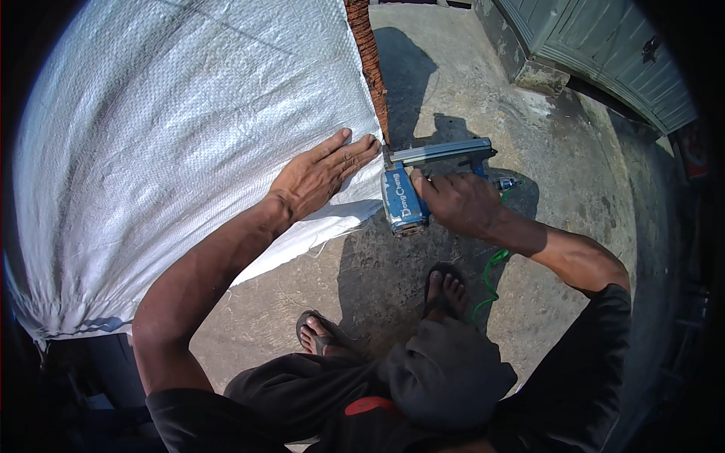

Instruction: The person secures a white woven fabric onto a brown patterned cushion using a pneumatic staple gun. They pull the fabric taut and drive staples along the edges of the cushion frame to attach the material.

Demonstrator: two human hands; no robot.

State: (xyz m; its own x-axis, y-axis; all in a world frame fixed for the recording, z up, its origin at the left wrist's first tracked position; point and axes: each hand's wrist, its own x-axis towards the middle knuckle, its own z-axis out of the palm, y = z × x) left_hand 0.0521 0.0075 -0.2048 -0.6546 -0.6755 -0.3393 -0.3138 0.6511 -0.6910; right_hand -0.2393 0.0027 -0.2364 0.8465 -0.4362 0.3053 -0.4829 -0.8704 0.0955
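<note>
A white woven plastic sheet (189, 113) is stretched over something on my left, with its lower edge hanging loose and frayed. My left hand (321, 175) lies flat on it near its right edge, fingers extended toward the corner. In my right hand (462, 202) is a blue air nail gun (403, 198), its nose at the sheet's edge just beyond my left fingertips. Along that edge runs a strip of rough reddish-brown material (368, 64). My right hand covers most of the gun's handle, and the trigger is hidden.
A green coiled air hose (492, 275) trails from the gun down past my right foot. Grey metal doors (604, 53) stand at the far right above a concrete block (541, 78). My sandalled feet are on the concrete floor (559, 151).
</note>
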